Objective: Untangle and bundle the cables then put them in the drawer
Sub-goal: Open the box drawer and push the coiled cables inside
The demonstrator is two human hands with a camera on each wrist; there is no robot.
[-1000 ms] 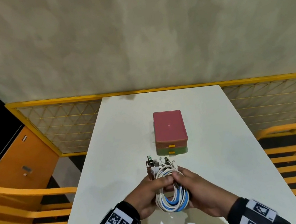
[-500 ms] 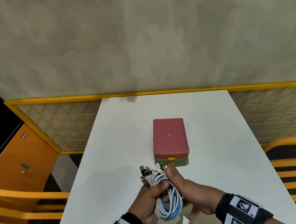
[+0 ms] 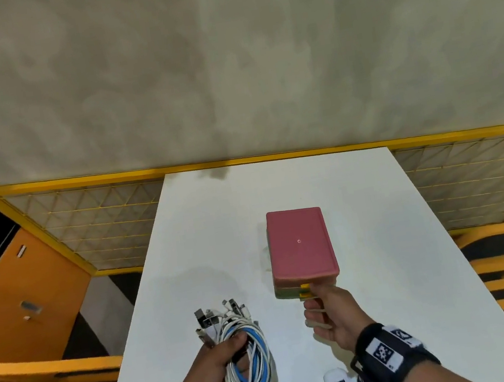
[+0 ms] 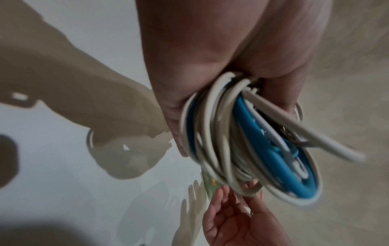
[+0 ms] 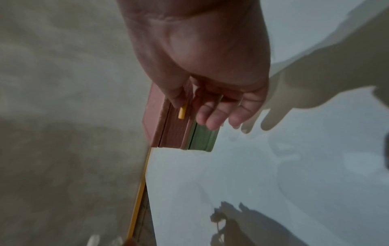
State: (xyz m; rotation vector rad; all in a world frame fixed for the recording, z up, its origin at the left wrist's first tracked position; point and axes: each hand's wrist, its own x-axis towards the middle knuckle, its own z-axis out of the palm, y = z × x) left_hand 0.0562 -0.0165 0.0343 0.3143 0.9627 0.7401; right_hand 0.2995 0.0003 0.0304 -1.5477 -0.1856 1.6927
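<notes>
The left hand point(image 3: 215, 373) grips a coiled bundle of white and blue cables point(image 3: 248, 361) above the bench point(image 3: 388, 268). The right hand point(image 3: 331, 317) pinches the yellow drawer handle point(image 3: 305, 291) of the pink-topped drawer box point(image 3: 300, 246) just ahead of it.
</notes>
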